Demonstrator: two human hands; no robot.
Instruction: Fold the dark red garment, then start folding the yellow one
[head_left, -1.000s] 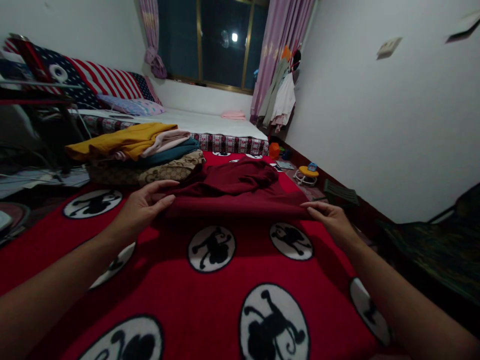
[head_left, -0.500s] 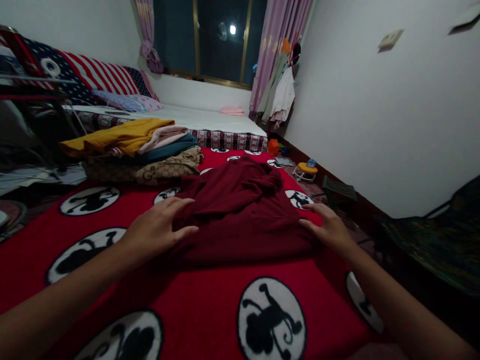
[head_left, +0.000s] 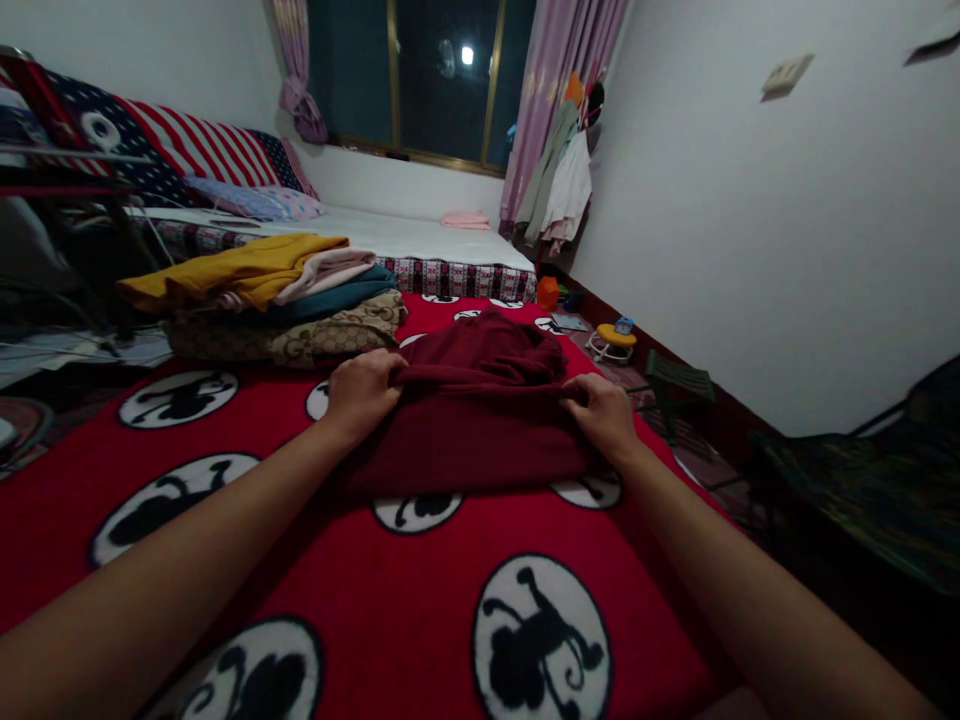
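A dark red garment (head_left: 472,440), its exact kind unclear, lies on the red blanket (head_left: 390,610) with white discs and black figures. My left hand (head_left: 366,392) pinches the garment at its left side. On the right side, my right hand (head_left: 602,408) is closed on the cloth too. Between the two hands the fabric is drawn into a straight raised fold, with the near part hanging below it. Beyond the fold, the far part lies bunched and wrinkled.
A stack of folded clothes, with a yellow garment (head_left: 247,272) on top and a brown patterned cloth (head_left: 330,335) underneath, sits at the left. A white-topped bed (head_left: 390,232) stands behind. To the right are a yellow stool (head_left: 615,336) and a dark green folding stool (head_left: 679,380).
Both hands went from open beside the garment to closed on its sides. They moved forward, lifting the cloth into a fold, and its near edge shifted away from me.
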